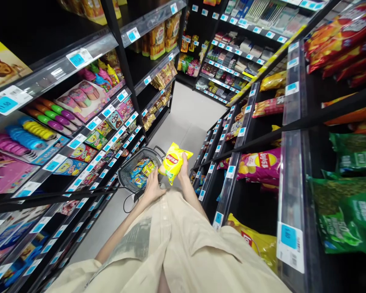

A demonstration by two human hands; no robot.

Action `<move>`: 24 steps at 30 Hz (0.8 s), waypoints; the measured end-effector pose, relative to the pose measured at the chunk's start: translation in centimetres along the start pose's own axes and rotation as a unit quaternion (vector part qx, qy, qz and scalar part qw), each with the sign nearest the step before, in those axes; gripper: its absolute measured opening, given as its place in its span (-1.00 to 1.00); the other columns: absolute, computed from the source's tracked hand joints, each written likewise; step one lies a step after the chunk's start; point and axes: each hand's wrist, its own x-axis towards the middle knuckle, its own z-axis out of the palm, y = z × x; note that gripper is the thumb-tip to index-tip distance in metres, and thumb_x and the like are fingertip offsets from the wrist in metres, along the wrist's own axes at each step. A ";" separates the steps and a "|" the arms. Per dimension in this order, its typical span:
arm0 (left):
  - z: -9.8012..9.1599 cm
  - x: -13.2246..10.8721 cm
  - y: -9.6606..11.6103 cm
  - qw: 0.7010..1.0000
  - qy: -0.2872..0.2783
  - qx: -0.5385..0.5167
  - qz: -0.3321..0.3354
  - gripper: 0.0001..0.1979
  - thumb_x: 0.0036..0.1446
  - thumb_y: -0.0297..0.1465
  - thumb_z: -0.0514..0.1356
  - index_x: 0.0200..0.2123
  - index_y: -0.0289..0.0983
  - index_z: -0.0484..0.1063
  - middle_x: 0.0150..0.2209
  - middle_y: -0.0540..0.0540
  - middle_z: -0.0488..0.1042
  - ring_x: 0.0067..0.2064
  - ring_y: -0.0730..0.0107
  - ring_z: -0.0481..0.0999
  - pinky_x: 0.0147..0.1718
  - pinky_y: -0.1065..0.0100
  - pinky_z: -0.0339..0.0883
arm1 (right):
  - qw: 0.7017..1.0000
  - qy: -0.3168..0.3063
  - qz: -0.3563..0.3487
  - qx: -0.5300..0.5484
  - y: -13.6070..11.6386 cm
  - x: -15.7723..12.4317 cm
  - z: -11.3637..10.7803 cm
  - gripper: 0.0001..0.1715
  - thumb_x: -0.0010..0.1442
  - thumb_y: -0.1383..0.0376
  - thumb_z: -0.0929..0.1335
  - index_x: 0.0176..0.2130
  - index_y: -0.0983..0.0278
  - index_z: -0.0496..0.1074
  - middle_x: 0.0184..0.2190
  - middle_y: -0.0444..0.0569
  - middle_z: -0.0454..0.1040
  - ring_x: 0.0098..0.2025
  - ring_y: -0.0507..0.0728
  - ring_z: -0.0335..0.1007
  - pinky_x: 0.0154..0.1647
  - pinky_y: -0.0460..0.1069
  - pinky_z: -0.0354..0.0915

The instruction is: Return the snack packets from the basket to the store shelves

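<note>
A yellow chip bag (173, 161) with a red logo is gripped at its right edge by my right hand (183, 167). Just left of it, my left hand (153, 186) is over the right side of a dark grey basket (124, 166), near a yellow bag (148, 168) inside it. Whether its fingers grip that bag cannot be made out. Blue chip bags (139, 180) also lie in the basket, which stands on the floor with its handle folded to the back right.
Shelves with boxed sweets (85, 99) rise on the left. On the right, shelves hold a purple chip bag (259, 163), green bags (354, 215) and a yellow bag (256, 240). Pale floor (186, 106) runs between them toward a back shelf.
</note>
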 end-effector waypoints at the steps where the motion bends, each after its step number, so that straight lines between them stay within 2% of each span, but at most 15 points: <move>1: -0.1 -0.2 -0.1 1.000 -0.007 -0.012 -0.002 0.32 -0.19 -0.31 0.51 0.53 -0.21 -0.19 0.42 -0.41 0.10 0.46 -0.33 0.11 0.40 -0.24 0.07 | 1.000 0.012 -0.005 -0.002 0.0 0.0 -0.1 -0.37 0.13 -0.13 0.47 -0.03 0.27 0.49 -0.23 -0.03 0.67 -0.24 0.14 0.63 -0.17 0.00 0.53; 4: -0.5 -0.1 0.3 0.999 -0.010 -0.042 0.013 0.43 -0.21 -0.20 0.57 0.54 -0.20 -0.28 0.51 -0.42 -0.10 0.54 -0.28 -0.08 0.47 -0.22 -0.08 | 0.999 0.036 -0.014 -0.024 0.2 -0.5 -0.1 -0.36 0.06 -0.02 0.55 0.01 0.26 0.48 -0.15 -0.04 0.66 -0.21 0.14 0.62 -0.15 -0.01 0.54; 7: -0.8 0.7 1.1 0.996 0.019 -0.087 0.010 0.40 -0.16 -0.14 0.56 0.54 -0.19 -0.26 0.54 -0.38 -0.17 0.57 -0.21 -0.17 0.51 -0.18 -0.17 | 0.997 0.000 0.003 -0.079 0.4 -1.7 0.5 -0.30 0.02 0.10 0.61 0.09 0.20 0.47 -0.02 -0.06 0.63 -0.06 0.12 0.60 -0.07 -0.05 0.52; 9: -0.8 1.4 1.2 0.987 0.046 -0.154 -0.030 0.32 -0.15 -0.14 0.55 0.53 -0.19 -0.14 0.53 -0.35 -0.08 0.56 -0.19 -0.10 0.52 -0.15 -0.15 | 0.990 -0.066 0.032 -0.118 0.0 -2.6 1.1 -0.25 -0.04 0.21 0.64 0.11 0.17 0.49 0.09 -0.05 0.59 0.08 0.13 0.54 0.03 -0.07 0.49; 11: -0.8 1.9 0.8 0.956 0.062 -0.274 -0.088 0.14 -0.09 -0.12 0.51 0.47 -0.19 0.05 0.47 -0.31 0.13 0.51 -0.17 0.09 0.49 -0.14 -0.03 | 0.974 -0.155 0.060 -0.156 -0.9 -3.5 1.5 -0.23 -0.10 0.30 0.67 0.10 0.18 0.54 0.18 -0.02 0.54 0.17 0.15 0.48 0.10 -0.06 0.46; 12: -0.9 2.0 0.4 0.934 0.062 -0.333 -0.114 0.02 -0.03 -0.08 0.47 0.43 -0.20 0.15 0.41 -0.30 0.26 0.46 -0.17 0.20 0.46 -0.14 0.07 | 0.963 -0.198 0.068 -0.171 -1.5 -3.8 1.6 -0.24 -0.10 0.31 0.67 0.10 0.19 0.55 0.20 0.00 0.53 0.17 0.17 0.48 0.10 -0.05 0.46; 14: -1.3 1.8 -0.7 0.897 0.054 -0.413 -0.148 -0.21 0.14 0.01 0.32 0.33 -0.25 0.30 0.23 -0.30 0.49 0.34 -0.16 0.41 0.37 -0.16 0.26 | 0.946 -0.255 0.076 -0.188 -2.8 -4.3 1.7 -0.32 -0.01 0.27 0.64 0.10 0.22 0.56 0.14 0.04 0.57 0.04 0.16 0.55 -0.03 -0.05 0.49; 16: -1.9 1.3 -1.8 0.886 0.046 -0.432 -0.162 -0.29 0.24 0.07 0.17 0.25 -0.32 0.38 0.09 -0.32 0.60 0.23 -0.16 0.54 0.28 -0.17 0.38 | 0.939 -0.274 0.076 -0.193 -3.9 -4.7 1.6 -0.44 0.10 0.19 0.60 0.07 0.25 0.56 -0.01 0.05 0.64 -0.16 0.13 0.58 -0.23 -0.07 0.46; 18: -2.4 0.9 -2.5 0.879 0.046 -0.443 -0.171 -0.28 0.27 0.10 0.09 0.22 -0.35 0.40 0.04 -0.33 0.62 0.18 -0.15 0.59 0.24 -0.17 0.43 | 0.936 -0.278 0.065 -0.207 -4.6 -4.9 1.5 -0.57 0.14 0.17 0.58 -0.04 0.28 0.58 -0.17 0.01 0.66 -0.29 0.09 0.55 -0.35 -0.10 0.40; 21: -2.5 0.9 -2.6 0.877 0.043 -0.445 -0.176 -0.25 0.29 0.09 0.00 0.24 -0.40 0.38 0.07 -0.37 0.60 0.18 -0.14 0.59 0.24 -0.17 0.42 | 0.927 -0.278 0.048 -0.246 -4.8 -5.4 1.3 -0.69 0.11 0.24 0.59 -0.15 0.31 0.61 -0.24 -0.01 0.65 -0.25 0.08 0.53 -0.29 -0.11 0.41; 22: -2.3 1.1 -2.4 0.880 0.040 -0.441 -0.174 -0.25 0.30 0.08 0.00 0.26 -0.40 0.36 0.10 -0.38 0.59 0.20 -0.14 0.56 0.26 -0.17 0.40 | 0.926 -0.277 0.054 -0.251 -4.5 -5.6 1.3 -0.66 0.08 0.29 0.60 -0.13 0.32 0.62 -0.20 0.01 0.65 -0.21 0.09 0.54 -0.23 -0.10 0.43; 24: -1.8 1.5 -1.8 0.889 0.036 -0.425 -0.165 -0.26 0.26 0.05 0.12 0.32 -0.33 0.31 0.19 -0.35 0.53 0.29 -0.13 0.48 0.33 -0.17 0.31 | 0.929 -0.263 0.080 -0.247 -3.6 -5.9 1.3 -0.44 -0.05 0.38 0.64 -0.02 0.31 0.61 -0.05 0.06 0.63 -0.10 0.14 0.55 -0.09 -0.05 0.47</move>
